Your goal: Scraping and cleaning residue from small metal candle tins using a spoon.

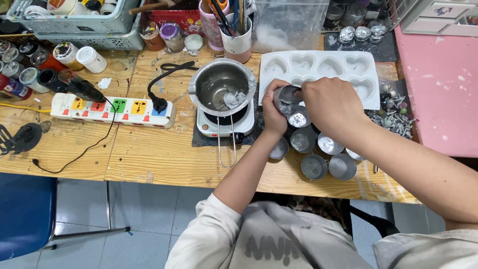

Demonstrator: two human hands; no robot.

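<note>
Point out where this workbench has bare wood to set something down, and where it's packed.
Bare wood runs along the near edge of the table, below the power strip and left of the pot's handle. Crowded: the small metal cups under both hands, the heart mould behind them, and the paint bottles at back left.

A scuffed wooden table [164, 159] is seen laden with a power strip [112, 109], paint jars [74, 57], a heart-shaped mould [323, 67] and small metal cups [323, 159].

pot [221, 87] on hotplate [224, 124], power strip [112, 109] left, heart mould [323, 67] right
</note>
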